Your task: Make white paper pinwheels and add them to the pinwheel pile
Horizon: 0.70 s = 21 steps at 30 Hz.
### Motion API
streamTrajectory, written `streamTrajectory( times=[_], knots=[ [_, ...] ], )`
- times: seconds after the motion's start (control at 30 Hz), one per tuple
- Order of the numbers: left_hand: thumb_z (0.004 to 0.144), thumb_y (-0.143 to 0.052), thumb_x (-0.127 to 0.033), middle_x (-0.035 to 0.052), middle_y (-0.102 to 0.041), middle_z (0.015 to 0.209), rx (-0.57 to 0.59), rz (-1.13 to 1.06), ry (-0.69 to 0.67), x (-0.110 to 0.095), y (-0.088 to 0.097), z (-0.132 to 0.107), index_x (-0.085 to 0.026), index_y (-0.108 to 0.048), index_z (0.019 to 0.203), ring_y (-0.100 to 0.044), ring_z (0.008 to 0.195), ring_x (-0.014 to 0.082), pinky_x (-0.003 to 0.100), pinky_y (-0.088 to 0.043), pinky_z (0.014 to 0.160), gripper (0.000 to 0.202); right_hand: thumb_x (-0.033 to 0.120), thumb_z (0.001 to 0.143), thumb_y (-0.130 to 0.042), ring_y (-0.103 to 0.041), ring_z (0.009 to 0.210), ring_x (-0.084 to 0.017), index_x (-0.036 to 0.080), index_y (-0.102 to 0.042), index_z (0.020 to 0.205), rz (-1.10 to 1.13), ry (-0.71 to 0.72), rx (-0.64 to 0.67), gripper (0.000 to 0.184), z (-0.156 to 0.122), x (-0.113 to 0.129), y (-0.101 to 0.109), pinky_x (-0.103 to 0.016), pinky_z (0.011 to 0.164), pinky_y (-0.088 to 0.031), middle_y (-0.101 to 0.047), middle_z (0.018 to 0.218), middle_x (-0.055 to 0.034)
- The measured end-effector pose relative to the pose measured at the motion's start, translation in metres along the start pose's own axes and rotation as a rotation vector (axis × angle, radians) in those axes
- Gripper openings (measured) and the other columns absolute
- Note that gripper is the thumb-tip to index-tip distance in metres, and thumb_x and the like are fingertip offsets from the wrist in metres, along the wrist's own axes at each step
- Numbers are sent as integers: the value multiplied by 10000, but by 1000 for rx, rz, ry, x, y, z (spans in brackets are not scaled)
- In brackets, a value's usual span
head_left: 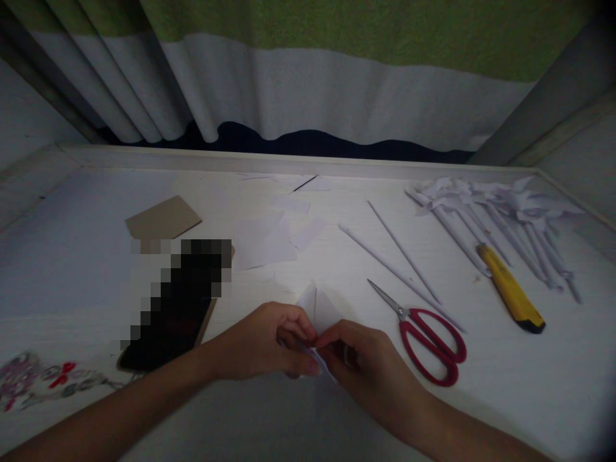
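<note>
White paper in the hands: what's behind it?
Farther back, loose paper pieces lie on the white tabletop. The held paper, left hand and right hand hide whatever is directly behind.

Folded paper (329,310): plain white
Scissors (430,341): red and silver
Cutter (510,289): yellow, tipped black
Curtain (356,83): green band above pale grey
Card (163,219): brown
Counter (520,391): white
</note>
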<state>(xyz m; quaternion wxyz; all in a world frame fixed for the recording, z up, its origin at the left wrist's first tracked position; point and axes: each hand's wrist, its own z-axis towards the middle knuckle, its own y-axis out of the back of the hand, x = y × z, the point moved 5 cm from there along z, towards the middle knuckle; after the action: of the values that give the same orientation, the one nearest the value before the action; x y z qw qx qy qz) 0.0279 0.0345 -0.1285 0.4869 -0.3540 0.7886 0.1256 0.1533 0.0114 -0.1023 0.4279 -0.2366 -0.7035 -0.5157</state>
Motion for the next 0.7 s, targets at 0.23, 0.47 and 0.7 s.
streamTrajectory(
  times=[0.23, 0.47, 0.7],
  knots=[
    [541, -730, -166, -28, -627, 699, -1, -55, 18, 2, 2, 2, -163, -537, 792, -592, 632, 114, 221, -458, 572, 316, 97, 739, -506, -485, 500, -91, 208, -591, 799, -21, 1, -49, 153, 0, -2, 2, -200, 478, -374, -550, 594, 36],
    [578, -713, -287, 2, -588, 741, -1, 140, -56, -4, 4, -2, -156, -599, 749, -587, 669, 133, 239, -458, 612, 244, 95, 724, -515, -473, 497, -93, 202, -580, 772, -61, -16, -75, 133, 1, -2, 10, -200, 481, -377, -530, 573, 36],
    [630, -667, -350, -16, -573, 711, -61, 461, -170, -19, 4, -9, -197, -645, 742, -517, 598, 100, 185, -401, 522, 191, 77, 717, -502, -477, 501, -91, 200, -577, 756, -28, -3, -77, 149, 1, -5, 10, -197, 478, -376, -545, 590, 34]
  ],
)
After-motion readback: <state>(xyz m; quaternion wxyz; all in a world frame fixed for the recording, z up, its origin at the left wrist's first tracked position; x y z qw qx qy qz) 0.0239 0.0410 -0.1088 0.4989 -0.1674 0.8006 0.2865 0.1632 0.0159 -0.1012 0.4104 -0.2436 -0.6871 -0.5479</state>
